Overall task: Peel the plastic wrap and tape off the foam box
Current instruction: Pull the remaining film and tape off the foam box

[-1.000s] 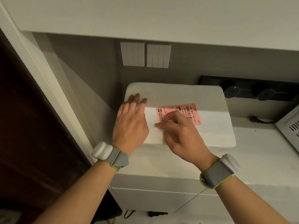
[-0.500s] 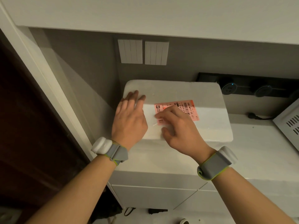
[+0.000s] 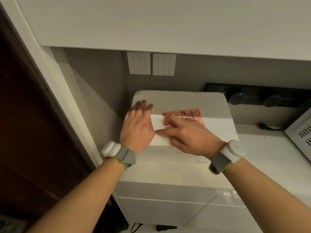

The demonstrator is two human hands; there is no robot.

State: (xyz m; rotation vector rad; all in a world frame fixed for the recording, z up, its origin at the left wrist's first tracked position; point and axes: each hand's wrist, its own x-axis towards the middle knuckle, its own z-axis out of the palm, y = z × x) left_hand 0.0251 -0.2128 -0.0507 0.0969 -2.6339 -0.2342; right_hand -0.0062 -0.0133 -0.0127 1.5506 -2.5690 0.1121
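A white foam box (image 3: 188,101) stands on a white counter against the grey wall, with a pink shipping label (image 3: 186,114) on its lid. My left hand (image 3: 137,126) lies flat on the left part of the lid, fingers together, holding nothing. My right hand (image 3: 186,137) rests on the lid's front, partly over the label, fingers spread and fingertips pressed to the surface near the left hand's edge. I cannot make out whether any tape or wrap is pinched under those fingers.
The white counter (image 3: 269,158) runs to the right, with a white vented appliance (image 3: 301,135) at its far right. A black socket strip (image 3: 255,96) and two switch panels (image 3: 151,63) are on the wall. A dark door (image 3: 25,132) is at left, an overhead cabinet above.
My right hand has slid leftward and nearer across the lid, its thumb and fingers now reaching toward the left hand. The left hand has stayed flat on the lid.
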